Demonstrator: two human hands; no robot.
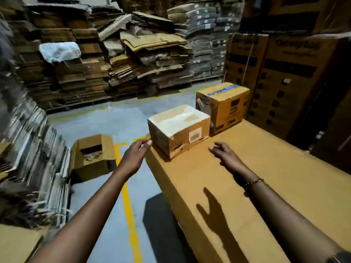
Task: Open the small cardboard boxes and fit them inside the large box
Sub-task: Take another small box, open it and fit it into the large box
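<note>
Flattened cardboard stacks [79, 59] are lining the warehouse behind the small taped box [179, 130] | that box is sitting closed on the long carton [256, 177] | blue-taped box [223, 109] is standing just right of it | open floor box [93, 156] is lying left of it | you are holding your left grip [135, 158] open just left of it, and your right grip [226, 158] open near its front, apart

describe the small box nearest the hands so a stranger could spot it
Find the long cardboard surface on the right. Two boxes sit at its far end; take the nearer box. Its top is whitish and its side has a barcode label, while the taller neighbour carries blue tape.
</note>
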